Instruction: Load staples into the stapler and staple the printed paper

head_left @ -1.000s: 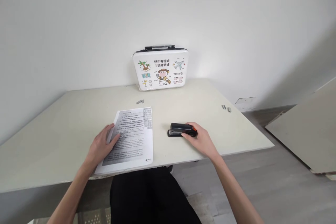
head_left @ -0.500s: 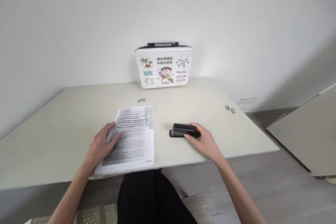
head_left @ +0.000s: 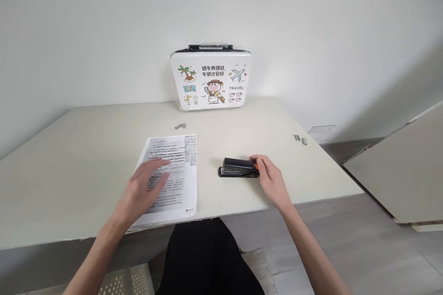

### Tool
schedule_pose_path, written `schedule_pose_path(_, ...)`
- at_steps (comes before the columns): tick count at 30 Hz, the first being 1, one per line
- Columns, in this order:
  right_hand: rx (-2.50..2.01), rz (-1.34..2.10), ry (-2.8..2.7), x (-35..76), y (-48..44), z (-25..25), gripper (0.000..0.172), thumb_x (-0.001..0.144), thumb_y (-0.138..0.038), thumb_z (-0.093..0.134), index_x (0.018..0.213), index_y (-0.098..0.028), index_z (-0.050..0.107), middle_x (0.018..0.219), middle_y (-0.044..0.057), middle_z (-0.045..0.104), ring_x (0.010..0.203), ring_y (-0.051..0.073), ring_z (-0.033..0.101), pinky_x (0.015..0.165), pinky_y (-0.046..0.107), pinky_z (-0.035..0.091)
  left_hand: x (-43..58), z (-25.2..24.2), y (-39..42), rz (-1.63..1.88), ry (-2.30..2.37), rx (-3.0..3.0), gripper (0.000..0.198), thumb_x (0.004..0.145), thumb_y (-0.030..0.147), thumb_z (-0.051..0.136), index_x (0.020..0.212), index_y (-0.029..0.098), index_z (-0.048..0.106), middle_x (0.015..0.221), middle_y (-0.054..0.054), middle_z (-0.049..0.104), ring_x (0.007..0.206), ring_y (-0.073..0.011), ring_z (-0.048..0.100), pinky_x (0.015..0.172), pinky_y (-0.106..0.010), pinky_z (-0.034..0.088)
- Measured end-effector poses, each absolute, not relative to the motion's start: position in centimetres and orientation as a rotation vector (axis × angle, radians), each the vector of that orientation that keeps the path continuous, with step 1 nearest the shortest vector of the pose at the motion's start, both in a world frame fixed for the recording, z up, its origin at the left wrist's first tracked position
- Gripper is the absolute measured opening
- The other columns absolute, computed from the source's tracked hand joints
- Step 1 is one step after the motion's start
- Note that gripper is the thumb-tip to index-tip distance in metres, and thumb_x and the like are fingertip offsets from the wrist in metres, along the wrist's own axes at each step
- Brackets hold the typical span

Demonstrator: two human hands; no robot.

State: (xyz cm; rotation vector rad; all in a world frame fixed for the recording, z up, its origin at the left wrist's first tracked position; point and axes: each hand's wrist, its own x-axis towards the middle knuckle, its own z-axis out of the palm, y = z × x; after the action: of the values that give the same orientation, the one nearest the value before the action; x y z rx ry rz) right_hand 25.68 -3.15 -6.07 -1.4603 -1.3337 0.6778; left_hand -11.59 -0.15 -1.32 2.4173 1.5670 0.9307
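A printed sheet of paper (head_left: 185, 189), perhaps the top of a stack, lies near the table's front edge. Over its left part is my left hand (head_left: 145, 186), fingers spread; I cannot tell whether it touches the page. To the right of the paper a black stapler (head_left: 238, 167) with an orange part at its rear end rests on the table, its front facing left. My right hand (head_left: 272, 179) grips the stapler's rear end between thumb and fingers.
A white carry case (head_left: 211, 87) with cartoon prints stands against the wall at the back of the table (head_left: 86, 161). Small staple strips (head_left: 180, 126) lie beyond the paper, and more staple strips (head_left: 300, 139) near the right edge. A perforated basket (head_left: 128, 281) is below.
My left hand has moved right, from the paper's left edge to over its printed area. My right hand has shifted to the stapler's rear end. The view has tilted slightly.
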Motion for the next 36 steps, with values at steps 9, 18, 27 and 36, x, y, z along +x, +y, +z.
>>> schedule_pose_path(9, -1.416, 0.677, -1.315, 25.7, -2.8, -6.5, 0.042, 0.106, -0.056, 0.042, 0.120, -0.024, 0.065, 0.121, 0.011, 0.074, 0.113, 0.026, 0.067, 0.104, 0.043, 0.050, -1.3, -2.3, 1.6, 0.760, 1.042, 2.552, 0.026, 0.104, 0.039, 0.058, 0.123, 0.026, 0.069, 0.127, -0.006, 0.074, 0.130, -0.0280, 0.062, 0.112, -0.049, 0.049)
schedule_pose_path(18, -1.506, 0.709, -1.299, 25.4, -3.2, -6.2, 0.047, 0.105, -0.062, 0.043, 0.117, -0.024, 0.069, 0.126, 0.010, 0.074, 0.118, 0.028, 0.066, 0.103, 0.041, 0.049, 1.5, -3.4, 3.3, 0.760, 1.035, 2.582, 0.011, 0.100, 0.034, 0.069, 0.103, 0.024, 0.072, 0.113, -0.004, 0.077, 0.115, -0.0278, 0.068, 0.099, -0.046, 0.051)
schedule_pose_path(27, -1.545, 0.703, -1.306, 25.3, -3.6, -5.7, 0.047, 0.104, -0.061, 0.044, 0.113, -0.024, 0.071, 0.125, 0.010, 0.074, 0.114, 0.028, 0.067, 0.098, 0.039, 0.050, -3.5, -3.0, 3.1, 0.703, 1.087, 2.577, 0.016, 0.102, 0.038, 0.065, 0.106, 0.024, 0.072, 0.114, -0.005, 0.076, 0.111, -0.0267, 0.068, 0.100, -0.045, 0.051)
schedule_pose_path(36, -1.544, 0.728, -1.299, 25.2, -3.4, -6.5, 0.048, 0.104, -0.061, 0.045, 0.122, -0.024, 0.071, 0.131, 0.009, 0.073, 0.115, 0.027, 0.067, 0.098, 0.039, 0.051, -7.0, -1.7, 7.7, 0.666, 1.335, 2.497, 0.025, 0.100, 0.046, 0.061, 0.113, 0.027, 0.070, 0.120, -0.004, 0.076, 0.118, -0.0285, 0.067, 0.103, -0.043, 0.050)
